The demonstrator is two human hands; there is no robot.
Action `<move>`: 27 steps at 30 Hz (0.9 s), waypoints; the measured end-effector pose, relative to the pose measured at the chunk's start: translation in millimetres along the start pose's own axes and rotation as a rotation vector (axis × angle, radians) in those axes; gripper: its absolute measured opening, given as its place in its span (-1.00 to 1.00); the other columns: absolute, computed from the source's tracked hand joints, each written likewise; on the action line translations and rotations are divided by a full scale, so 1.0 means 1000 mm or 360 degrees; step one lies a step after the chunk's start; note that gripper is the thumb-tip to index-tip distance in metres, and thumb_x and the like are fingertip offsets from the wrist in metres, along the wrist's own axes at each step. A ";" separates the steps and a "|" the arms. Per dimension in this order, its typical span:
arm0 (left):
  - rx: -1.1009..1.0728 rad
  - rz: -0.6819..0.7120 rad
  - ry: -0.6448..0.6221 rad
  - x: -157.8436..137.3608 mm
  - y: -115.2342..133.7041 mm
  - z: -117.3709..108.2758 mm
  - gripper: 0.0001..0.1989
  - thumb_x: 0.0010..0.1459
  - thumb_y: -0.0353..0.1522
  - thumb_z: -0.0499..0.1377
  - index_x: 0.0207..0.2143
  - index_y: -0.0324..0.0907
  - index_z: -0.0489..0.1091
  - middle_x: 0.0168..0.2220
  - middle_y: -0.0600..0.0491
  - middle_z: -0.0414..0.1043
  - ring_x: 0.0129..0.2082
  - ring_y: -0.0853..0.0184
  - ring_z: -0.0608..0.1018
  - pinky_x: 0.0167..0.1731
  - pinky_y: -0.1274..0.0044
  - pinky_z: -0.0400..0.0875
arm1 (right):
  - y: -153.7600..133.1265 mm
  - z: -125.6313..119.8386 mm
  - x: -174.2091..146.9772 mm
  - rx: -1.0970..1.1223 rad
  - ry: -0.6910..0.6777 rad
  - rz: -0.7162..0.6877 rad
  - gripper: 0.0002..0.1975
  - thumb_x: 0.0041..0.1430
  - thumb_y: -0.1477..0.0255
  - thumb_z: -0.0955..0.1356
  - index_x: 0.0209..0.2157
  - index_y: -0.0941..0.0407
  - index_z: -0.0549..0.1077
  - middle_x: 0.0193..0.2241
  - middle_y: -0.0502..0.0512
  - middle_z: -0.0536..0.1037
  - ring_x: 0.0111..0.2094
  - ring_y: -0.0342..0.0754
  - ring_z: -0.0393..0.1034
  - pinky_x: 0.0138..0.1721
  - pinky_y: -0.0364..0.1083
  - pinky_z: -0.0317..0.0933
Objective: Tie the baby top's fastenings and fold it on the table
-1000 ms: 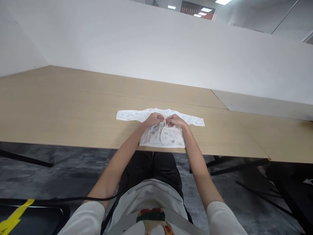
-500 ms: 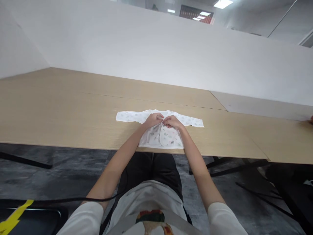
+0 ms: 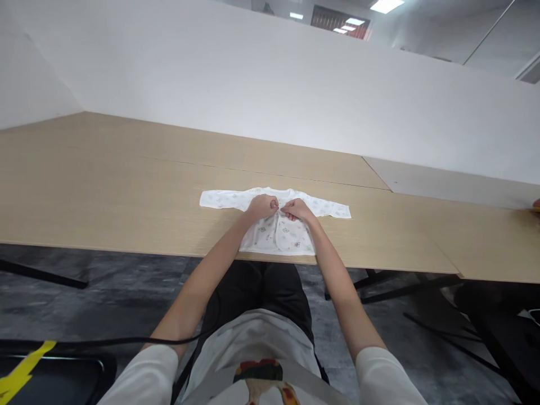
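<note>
A small white baby shirt (image 3: 295, 239) with a sparse print lies flat on the table, its sleeves spread to both sides and its hem near the front edge. The front opening runs down its middle, with one panel lapping over the other. My left hand (image 3: 264, 206) is closed in a pinch on the shirt front, just left of the opening. Facing it, my right hand (image 3: 296, 209) pinches the cloth on the other side of the opening. The fingertips nearly meet; any fastener between them is too small to make out.
The wooden table (image 3: 105, 185) runs across the view, backed by a white partition (image 3: 236, 84). At the far right edge part of another person's hand (image 3: 536, 203) shows. A black chair (image 3: 54, 377) with yellow tape (image 3: 25, 371) stands lower left; a black cable (image 3: 126, 341) crosses to my body.
My left fingers have curled in more tightly at the shirt's opening. My right hand and the shirt stay nearly in place. The view has shifted very slightly.
</note>
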State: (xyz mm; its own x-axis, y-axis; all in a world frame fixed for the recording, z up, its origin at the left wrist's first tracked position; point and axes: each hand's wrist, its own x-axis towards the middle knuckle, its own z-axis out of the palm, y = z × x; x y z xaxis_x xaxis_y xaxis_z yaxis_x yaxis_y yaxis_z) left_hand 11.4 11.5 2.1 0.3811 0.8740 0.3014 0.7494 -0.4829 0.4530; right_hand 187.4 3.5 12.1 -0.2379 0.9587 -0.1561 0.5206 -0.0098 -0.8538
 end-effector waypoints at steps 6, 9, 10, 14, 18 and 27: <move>-0.0128 0.0007 -0.0103 -0.024 0.014 -0.011 -0.71 0.03 -0.31 0.08 -0.69 -0.21 0.36 -0.70 0.10 0.23 -0.63 0.41 0.25 -0.53 0.53 0.12 | 0.000 0.008 -0.008 -0.0174 0.0234 -0.0037 -0.80 -0.02 0.42 0.39 -0.63 0.16 0.35 -0.76 -0.05 0.36 -0.72 -0.24 0.20 -0.63 -0.24 0.09; -0.0343 0.0087 -0.0223 -0.037 0.014 -0.010 -0.75 0.01 -0.35 0.08 -0.65 -0.23 0.40 -0.69 0.12 0.23 -0.63 0.43 0.23 -0.54 0.55 0.11 | -0.002 0.008 -0.025 -0.0233 0.0142 -0.0182 -0.68 0.03 0.28 0.37 -0.67 0.16 0.34 -0.79 -0.06 0.31 -0.73 -0.26 0.13 -0.64 -0.24 0.02; -0.0407 0.0115 -0.0244 -0.040 0.013 -0.008 -0.77 0.01 -0.35 0.08 -0.62 -0.24 0.43 -0.67 0.12 0.26 -0.62 0.44 0.25 -0.53 0.56 0.12 | -0.003 0.007 -0.031 -0.0208 0.0038 -0.0214 -0.64 0.06 0.23 0.35 -0.68 0.16 0.34 -0.78 -0.06 0.30 -0.73 -0.27 0.11 -0.66 -0.23 -0.01; -0.0547 0.0190 -0.0252 -0.044 0.011 -0.001 -0.76 0.03 -0.31 0.09 -0.47 -0.24 0.51 -0.62 0.13 0.33 -0.58 0.44 0.28 -0.53 0.58 0.14 | -0.003 0.001 -0.044 -0.0075 -0.0311 -0.0187 -0.57 0.10 0.14 0.31 -0.65 0.17 0.37 -0.75 -0.04 0.32 -0.75 -0.28 0.08 -0.71 -0.23 -0.06; -0.0548 0.0235 -0.0334 -0.045 0.011 0.003 -0.75 0.02 -0.28 0.10 -0.36 -0.21 0.53 -0.59 0.15 0.34 -0.56 0.44 0.30 -0.50 0.59 0.18 | 0.000 -0.004 -0.043 0.0013 -0.0380 -0.0048 -0.58 0.07 0.12 0.35 -0.62 0.19 0.39 -0.75 -0.04 0.32 -0.76 -0.29 0.06 -0.74 -0.22 -0.10; -0.0717 0.0167 -0.0318 -0.044 0.018 -0.003 -0.75 -0.01 -0.23 0.18 -0.34 -0.21 0.50 -0.45 0.05 0.47 -0.44 0.38 0.43 -0.38 0.56 0.31 | 0.005 -0.007 -0.041 0.0029 -0.0530 -0.0078 -0.73 0.02 0.31 0.40 -0.62 0.19 0.43 -0.73 0.00 0.39 -0.69 -0.24 0.25 -0.69 -0.26 0.07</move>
State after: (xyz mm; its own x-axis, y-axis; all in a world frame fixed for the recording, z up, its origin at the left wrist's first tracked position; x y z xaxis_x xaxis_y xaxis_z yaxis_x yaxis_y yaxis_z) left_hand 6.5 -35.9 -0.4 0.5710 0.7914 0.2184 0.4099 -0.5053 0.7594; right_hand 205.7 -33.9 17.8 -0.5189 0.8125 -0.2659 0.4881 0.0262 -0.8724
